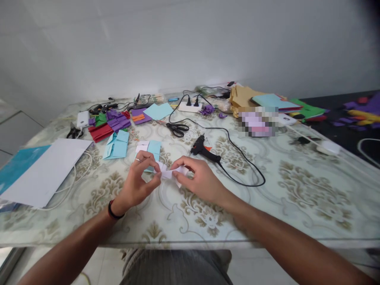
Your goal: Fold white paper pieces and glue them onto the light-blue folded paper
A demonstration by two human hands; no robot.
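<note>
In the head view, the left hand (139, 178) and the right hand (202, 178) both pinch a piece of white paper (168, 174) between thumb and fingers, one at each side. It is held off the patterned tablecloth (252, 213), near the front middle of the table. The two-sided pinch probably keeps the thin paper steady and stretched between the fingertips; how firmly they press, I cannot tell.

Just beyond the left hand lies a folded light blue piece (154, 148) with a small white piece (143, 146) beside it, and more folded blue paper (120, 144) is to their left. Having these so near likely makes them easy to reach or compare. Farther left, a large white sheet (53, 170) partly covers a blue sheet (26, 156), seemingly set aside to leave working room.

The glue gun (208, 153) lies beyond the right hand with its nozzle pointing away from the person, a sensible way round if the tip is hot. Its black cord loops out to the right, which seems to keep it clear of the fingers. The scissors (177, 129) rest farther back, in front of the power strip (190, 107).
</note>
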